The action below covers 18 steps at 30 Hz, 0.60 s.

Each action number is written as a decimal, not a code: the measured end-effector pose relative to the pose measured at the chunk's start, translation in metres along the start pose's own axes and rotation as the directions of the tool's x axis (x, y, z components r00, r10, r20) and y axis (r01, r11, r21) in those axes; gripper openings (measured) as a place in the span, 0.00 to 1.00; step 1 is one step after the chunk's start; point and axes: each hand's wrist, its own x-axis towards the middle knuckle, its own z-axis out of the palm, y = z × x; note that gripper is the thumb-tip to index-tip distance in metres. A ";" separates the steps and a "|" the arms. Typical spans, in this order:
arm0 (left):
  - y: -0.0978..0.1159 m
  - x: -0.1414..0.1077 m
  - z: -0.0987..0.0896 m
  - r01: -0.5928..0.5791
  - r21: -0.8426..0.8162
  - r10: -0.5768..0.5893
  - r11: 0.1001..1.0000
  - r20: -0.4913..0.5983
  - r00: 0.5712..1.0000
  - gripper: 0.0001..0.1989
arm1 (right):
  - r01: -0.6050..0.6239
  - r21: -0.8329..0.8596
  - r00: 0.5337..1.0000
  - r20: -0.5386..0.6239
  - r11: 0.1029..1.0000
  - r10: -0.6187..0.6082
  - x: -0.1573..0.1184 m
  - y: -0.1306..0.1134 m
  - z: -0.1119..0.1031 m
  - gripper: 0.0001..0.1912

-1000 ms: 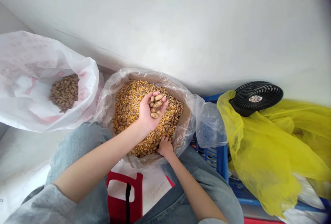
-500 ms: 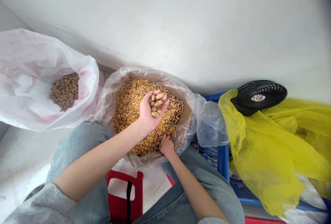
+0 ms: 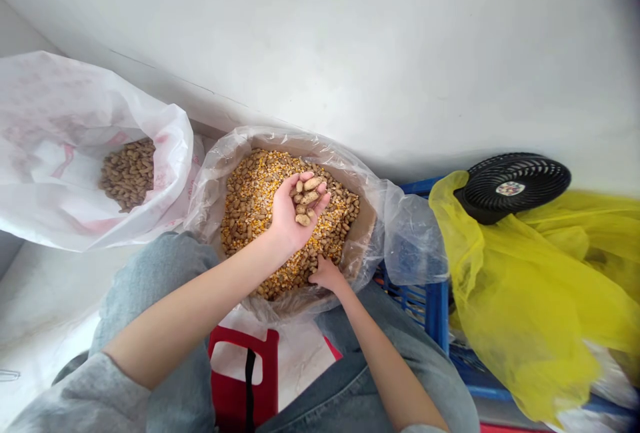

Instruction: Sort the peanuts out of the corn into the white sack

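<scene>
A clear plastic-lined bag (image 3: pixel 373 213) holds corn kernels mixed with unshelled peanuts (image 3: pixel 257 183). Over the middle of it, my left hand (image 3: pixel 295 216) is turned palm up, fingers curled round several peanuts (image 3: pixel 309 198). My right hand (image 3: pixel 327 274) reaches into the mix at the bag's near right side, its fingers bent among the peanuts; whether they grip one is too small to tell. On the left, a white bag (image 3: pixel 90 173) stands open with a heap of peanuts (image 3: pixel 129 174) inside.
At the right are a blue crate (image 3: pixel 437 313), yellow netting (image 3: pixel 530 306) and a black fan-like round grille (image 3: pixel 525 183). A red stool (image 3: pixel 267 373) is between my legs. A white wall (image 3: pixel 350 39) rises behind the bags.
My right hand has shifted slightly up and right within the mix, its fingers spread a little differently. My left hand still holds its peanuts. The whole view has moved slightly.
</scene>
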 end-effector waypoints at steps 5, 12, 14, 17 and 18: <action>0.000 0.000 0.000 0.005 -0.010 -0.005 1.000 0.022 1.000 0.07 | 0.179 0.450 0.984 -0.069 0.875 -0.166 -0.009 -0.007 -0.024 0.22; -0.002 0.002 -0.002 -0.005 0.011 0.004 1.000 0.020 1.000 0.06 | 0.030 0.965 0.899 0.087 0.260 -0.430 -0.030 -0.017 -0.053 0.21; -0.003 0.002 -0.003 -0.003 0.020 0.003 1.000 0.003 1.000 0.06 | -0.007 0.993 0.873 0.063 0.117 -0.484 -0.034 -0.017 -0.058 0.21; -0.004 0.003 -0.003 -0.001 0.038 0.002 0.999 -0.030 1.000 0.06 | -0.031 1.000 0.857 0.027 0.002 -0.514 -0.039 -0.016 -0.064 0.20; -0.004 0.003 -0.003 -0.002 0.042 0.004 0.999 -0.034 0.999 0.06 | -0.038 0.999 0.854 0.019 -0.027 -0.520 -0.040 -0.016 -0.066 0.19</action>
